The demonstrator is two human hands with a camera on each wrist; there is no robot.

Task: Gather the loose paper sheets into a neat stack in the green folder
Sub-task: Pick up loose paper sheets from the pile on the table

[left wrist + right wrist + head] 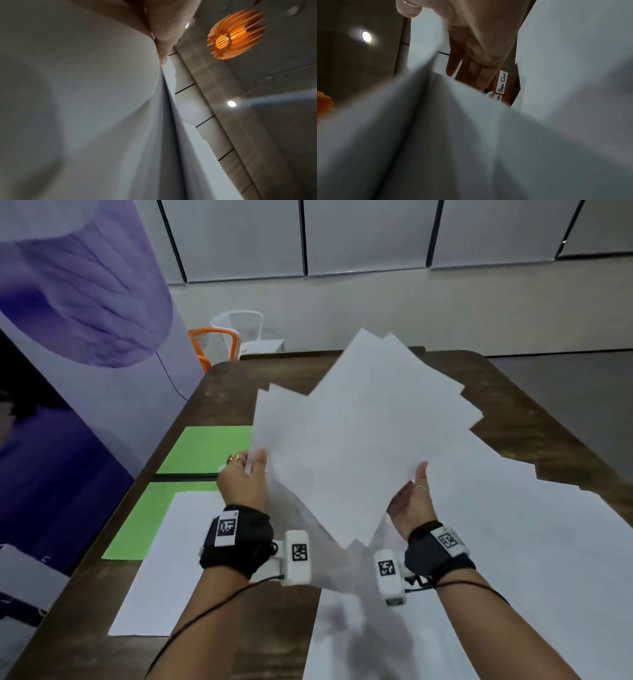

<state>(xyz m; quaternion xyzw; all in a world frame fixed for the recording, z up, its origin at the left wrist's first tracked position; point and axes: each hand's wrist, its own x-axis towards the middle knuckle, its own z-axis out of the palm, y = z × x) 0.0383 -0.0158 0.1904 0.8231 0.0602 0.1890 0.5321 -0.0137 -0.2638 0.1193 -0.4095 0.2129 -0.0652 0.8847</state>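
Left hand [244, 481] pinches the left edge of a fanned bunch of paper sheets [356, 433], thumb on top, fingers curled behind. Right hand [411, 501] cups the bunch's lower right edge, thumb up along the paper, palm open toward it; right wrist view shows its fingers fairly straight behind the sheets, so it supports more than grips. Bunch is held up in the air between both hands, tilted, corners splayed at different angles, not squared yet.

Step in hand, as I judge it: squaring the bunch. To do it well: loosen both holds a little, tip the bunch on edge, tap the long edge down on the counter [219, 378], turn, tap the short edge, palms pressing the sides in. Hold too tight and the skew stays; too loose and sheets slide out.

Left of the left hand: green folder [202, 446], lying open flat on the counter, two green halves with a dark fold line between. Far half looks bare. Near half has a single sheet [171, 570] lying partly on it, hanging off toward the person, not lined up.

Right of and below the right hand: more loose sheets [513, 542] spread overlapping on the counter, not yet gathered.
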